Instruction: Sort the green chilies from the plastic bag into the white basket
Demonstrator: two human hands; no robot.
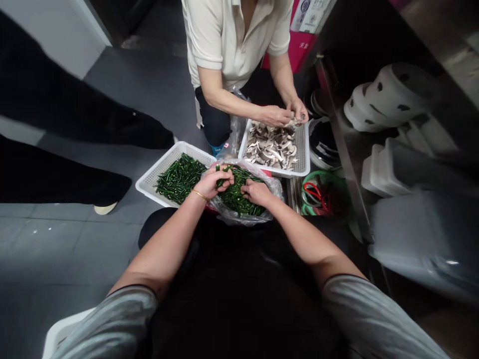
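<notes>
Green chilies (235, 195) lie in the plastic bag (277, 188), at 12 o'clock. Left hand (214, 183) grasps several; right hand (258, 193) touches the pile, grip indeterminable. Adjacent rims: chili basket (152, 175), 10 o'clock; mushroom basket (304, 149), 1 o'clock. Floor tiles (93, 249) extend toward 9.

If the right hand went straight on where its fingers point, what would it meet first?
The green peppers in the plastic bag, right at the fingertips of the right hand. The left hand may lie beyond, but depth is unclear.
</notes>
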